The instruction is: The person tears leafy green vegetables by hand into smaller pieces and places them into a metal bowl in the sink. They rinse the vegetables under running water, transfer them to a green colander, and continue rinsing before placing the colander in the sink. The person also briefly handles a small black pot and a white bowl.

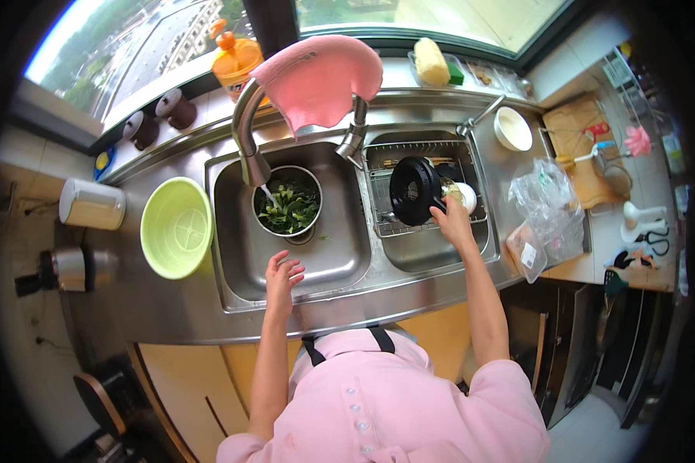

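My left hand [282,279] hovers over the front of the left sink basin [336,254], fingers apart and holding nothing. Behind it in that basin stands a round metal pot [318,217] of leafy greens [289,208]. Water runs into the greens from a curved metal faucet [253,165]. In the right basin, my right hand [453,223] grips the handle of a small round black pan [412,194]; whether it is a pan or a lid is hard to tell. The black piece is above a wire dish rack [399,231], beside a white dish [468,198] partly hidden by my hand.
A pink cloth [324,81] drapes over the faucet. Left of the sink sits a green plastic colander [176,231]. On the right are a white bowl [512,128], plastic bags [547,197], a clear food tray [526,254] and a wooden cutting board [585,168].
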`<state>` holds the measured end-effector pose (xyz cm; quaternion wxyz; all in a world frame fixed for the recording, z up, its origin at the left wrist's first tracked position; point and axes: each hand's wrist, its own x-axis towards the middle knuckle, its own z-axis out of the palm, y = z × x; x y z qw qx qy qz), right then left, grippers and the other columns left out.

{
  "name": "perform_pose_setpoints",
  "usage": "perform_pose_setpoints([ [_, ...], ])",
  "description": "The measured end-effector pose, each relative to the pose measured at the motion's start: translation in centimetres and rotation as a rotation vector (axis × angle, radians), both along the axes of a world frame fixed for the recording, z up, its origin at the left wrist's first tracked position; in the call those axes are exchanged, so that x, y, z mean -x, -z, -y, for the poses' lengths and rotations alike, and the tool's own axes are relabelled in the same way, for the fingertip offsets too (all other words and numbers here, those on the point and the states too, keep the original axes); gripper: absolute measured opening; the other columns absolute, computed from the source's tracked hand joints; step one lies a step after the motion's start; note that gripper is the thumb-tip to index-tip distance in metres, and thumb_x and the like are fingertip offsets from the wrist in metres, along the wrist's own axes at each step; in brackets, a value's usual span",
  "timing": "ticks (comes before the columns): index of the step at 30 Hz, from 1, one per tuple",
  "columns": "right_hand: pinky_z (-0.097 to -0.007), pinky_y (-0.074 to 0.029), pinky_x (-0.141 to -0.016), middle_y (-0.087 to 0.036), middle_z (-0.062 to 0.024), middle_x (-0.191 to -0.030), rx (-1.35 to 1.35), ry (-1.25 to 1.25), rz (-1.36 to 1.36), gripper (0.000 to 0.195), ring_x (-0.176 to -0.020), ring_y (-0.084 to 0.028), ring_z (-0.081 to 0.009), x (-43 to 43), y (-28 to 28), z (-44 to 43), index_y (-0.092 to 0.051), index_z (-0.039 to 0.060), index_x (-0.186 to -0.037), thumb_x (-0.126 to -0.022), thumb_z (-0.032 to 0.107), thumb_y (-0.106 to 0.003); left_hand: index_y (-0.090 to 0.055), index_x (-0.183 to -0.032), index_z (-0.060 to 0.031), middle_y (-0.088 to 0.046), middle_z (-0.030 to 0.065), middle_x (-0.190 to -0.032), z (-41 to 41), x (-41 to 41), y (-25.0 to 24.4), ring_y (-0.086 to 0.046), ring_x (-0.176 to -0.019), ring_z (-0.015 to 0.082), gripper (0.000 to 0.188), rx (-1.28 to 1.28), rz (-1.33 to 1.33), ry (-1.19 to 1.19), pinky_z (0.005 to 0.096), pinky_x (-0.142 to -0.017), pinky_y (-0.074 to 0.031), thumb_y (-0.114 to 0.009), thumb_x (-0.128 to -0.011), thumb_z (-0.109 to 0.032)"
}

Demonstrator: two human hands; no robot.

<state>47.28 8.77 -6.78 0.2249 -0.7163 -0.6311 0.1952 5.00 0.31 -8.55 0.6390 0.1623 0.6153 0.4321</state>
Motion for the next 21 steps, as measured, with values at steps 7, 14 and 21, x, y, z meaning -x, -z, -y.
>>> perform_pose_setpoints([
  [7,-0.0448,-0.05,-0.072,-0.066,-0.0247,-0.096,-0.311,-0.257,0.075,0.026,-0.084,-0.064,-0.0411,6.5,-13.4,5.8,-0.06,-0.0037,-0.108,-0.087,0.009,-0.068,-0.051,-0.13,-0.0049,-0.061,0.009,-0.111,0.9,-1.6,-3.4,-0.064,-0.093,0.0171,0.037,-0.166,-0.116,-0.054,0.0305,-0.078,-0.054,-0.053,-0.094,-0.01],
  [14,-0.0365,-0.048,-0.073,-0.063,-0.0141,-0.093,-0.573,-0.878,0.301,0.034,-0.079,-0.059,-0.0257,10.9,-7.7,3.7,-0.06,-0.0071,-0.11,-0.078,0.002,-0.063,-0.055,-0.127,-0.0056,-0.058,0.0059,-0.112,1.8,-0.8,-4.9,-0.064,-0.094,0.0149,0.034,-0.275,-0.283,-0.257,0.0266,-0.077,-0.052,-0.056,-0.093,-0.005],
  [21,-0.0344,-0.048,-0.07,-0.059,-0.01,-0.082,-0.627,-0.845,0.11,0.021,-0.075,-0.058,-0.0229,15.2,-4.6,5.0,-0.06,-0.0022,-0.096,-0.076,0.005,-0.062,-0.055,-0.126,-0.0044,-0.063,0.0098,-0.11,5.9,-0.7,-4.4,-0.064,-0.102,0.0218,0.034,-0.063,-0.002,-0.32,0.0352,-0.083,-0.054,-0.059,-0.093,-0.013],
])
